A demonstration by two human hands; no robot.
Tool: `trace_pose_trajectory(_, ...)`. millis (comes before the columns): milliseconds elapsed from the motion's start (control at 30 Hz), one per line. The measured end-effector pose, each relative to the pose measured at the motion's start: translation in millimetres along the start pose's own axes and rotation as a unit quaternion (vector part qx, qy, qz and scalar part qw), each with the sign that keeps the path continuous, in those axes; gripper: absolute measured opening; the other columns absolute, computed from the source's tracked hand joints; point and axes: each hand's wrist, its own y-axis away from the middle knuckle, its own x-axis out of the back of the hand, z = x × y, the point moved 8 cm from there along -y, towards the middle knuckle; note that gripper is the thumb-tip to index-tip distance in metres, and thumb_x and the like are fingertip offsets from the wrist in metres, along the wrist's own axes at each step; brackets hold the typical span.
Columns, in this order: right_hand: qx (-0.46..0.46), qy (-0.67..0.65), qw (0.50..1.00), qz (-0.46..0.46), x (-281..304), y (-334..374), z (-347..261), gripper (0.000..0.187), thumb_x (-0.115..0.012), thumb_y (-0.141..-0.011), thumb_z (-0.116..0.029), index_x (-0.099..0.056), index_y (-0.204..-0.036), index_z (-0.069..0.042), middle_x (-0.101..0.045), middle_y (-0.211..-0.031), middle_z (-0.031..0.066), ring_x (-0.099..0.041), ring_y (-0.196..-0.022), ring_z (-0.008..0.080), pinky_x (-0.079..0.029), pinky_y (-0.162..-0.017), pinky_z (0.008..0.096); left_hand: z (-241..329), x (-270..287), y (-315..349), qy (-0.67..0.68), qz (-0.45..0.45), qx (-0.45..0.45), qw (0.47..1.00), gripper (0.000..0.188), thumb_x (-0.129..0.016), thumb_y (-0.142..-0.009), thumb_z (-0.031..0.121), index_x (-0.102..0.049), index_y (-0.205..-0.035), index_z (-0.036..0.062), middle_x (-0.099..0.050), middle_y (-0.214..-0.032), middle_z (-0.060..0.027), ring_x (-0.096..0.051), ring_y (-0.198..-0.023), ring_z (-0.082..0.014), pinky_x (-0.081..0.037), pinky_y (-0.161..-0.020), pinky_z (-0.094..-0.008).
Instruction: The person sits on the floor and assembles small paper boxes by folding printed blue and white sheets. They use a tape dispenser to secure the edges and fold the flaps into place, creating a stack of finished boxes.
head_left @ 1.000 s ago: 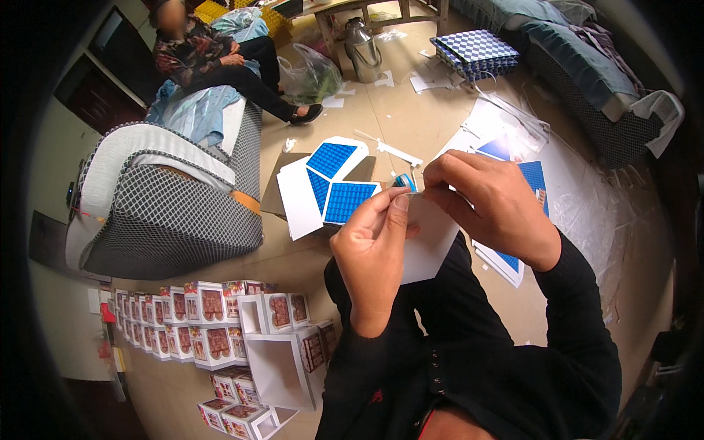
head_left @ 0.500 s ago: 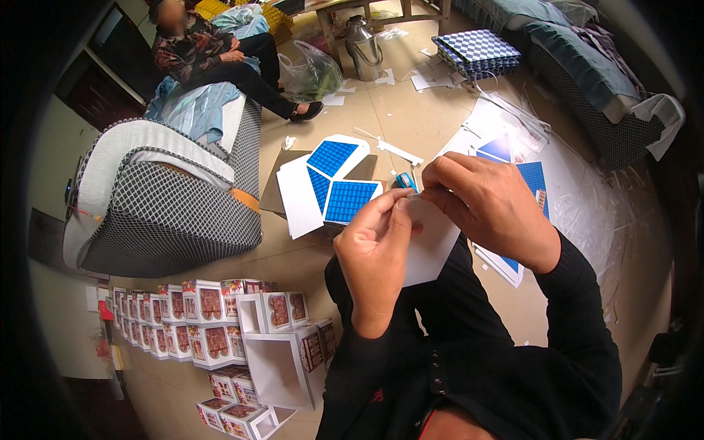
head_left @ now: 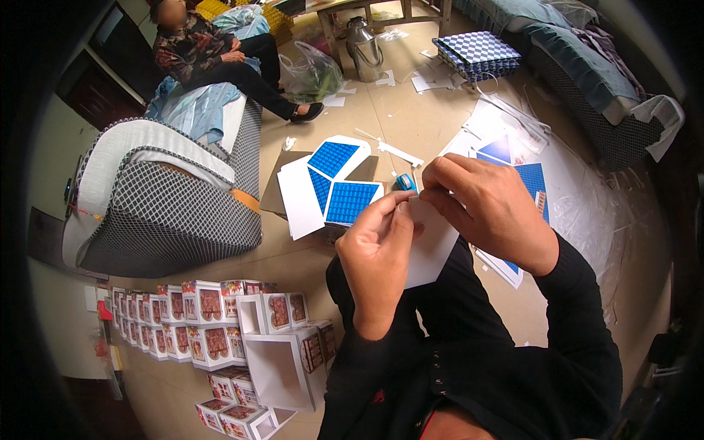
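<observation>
A plain white card stands tilted above my lap. My left hand holds it by its upper left part, thumb and fingers pinched together. My right hand is closed at the card's top corner, its fingertips almost meeting those of the left. Whatever small thing the right fingertips pinch is hidden. Just beyond the hands lies a small blue tape roll. Left of it, white cut cards with a blue roof-tile print lie on a brown cardboard box.
Several white printed house-shaped boxes stand in rows on the floor at lower left. More blue-printed sheets and clear plastic lie at right. A person sits on a sofa; a metal kettle stands at the back.
The card and my left hand have shifted very slightly. At the card's top corner, a pale bit between the fingertips shows less than before. The right hand keeps its place.
</observation>
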Motion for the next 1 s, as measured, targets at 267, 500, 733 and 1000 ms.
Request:
trace_pose_trajectory(267,0.000,0.002,1.000,0.001,-0.8,0.6,-3.3,0.016,-0.066,-0.084,-0.012,-0.054,-0.090,-0.004,-0.061,-0.080,0.0121,-0.064,-0.075,0.0326,-0.050,-0.060,0.0400,2.8,1.3,0.7,-0.001,0.006,-0.022,1.000,0.017,-0.066,-0.091,0.006,-0.068,-0.102,-0.0064,-0.068,-0.078,-0.0019,-0.060,-0.069,-0.0047,-0.048,-0.063,-0.0182)
trace_pose_trajectory(500,-0.007,0.001,1.000,0.005,0.5,4.1,-3.7,0.016,-0.066,-0.084,-0.012,-0.054,-0.091,-0.004,-0.062,-0.081,0.0120,-0.064,-0.075,0.0321,-0.050,-0.060,0.0396,0.2,4.7,2.1,-0.011,0.028,-0.016,0.999,0.015,-0.067,-0.091,0.006,-0.068,-0.100,-0.0067,-0.067,-0.074,-0.0029,-0.060,-0.068,-0.0050,-0.047,-0.063,-0.0188)
trace_pose_trajectory(733,-0.029,0.050,0.998,-0.009,4.7,4.4,-6.0,0.026,-0.067,-0.083,-0.014,-0.051,-0.101,-0.004,-0.064,-0.076,0.0116,-0.065,-0.070,0.0313,-0.048,-0.055,0.0386,6.5,7.0,5.5,-0.047,0.050,-0.049,0.996,0.014,-0.069,-0.089,0.005,-0.069,-0.097,-0.0064,-0.069,-0.075,-0.0045,-0.063,-0.070,-0.0070,-0.049,-0.065,-0.0205)
trace_pose_trajectory(1000,-0.021,0.082,0.996,-0.023,8.4,4.7,-9.1,0.032,-0.069,-0.082,-0.017,-0.051,-0.105,-0.004,-0.065,-0.075,0.0109,-0.065,-0.068,0.0299,-0.047,-0.053,0.0383,4.9,3.4,9.2,-0.075,0.034,-0.058,0.995,0.017,-0.067,-0.091,0.003,-0.067,-0.103,-0.0085,-0.070,-0.087,-0.0075,-0.063,-0.072,-0.0088,-0.051,-0.064,-0.0225)
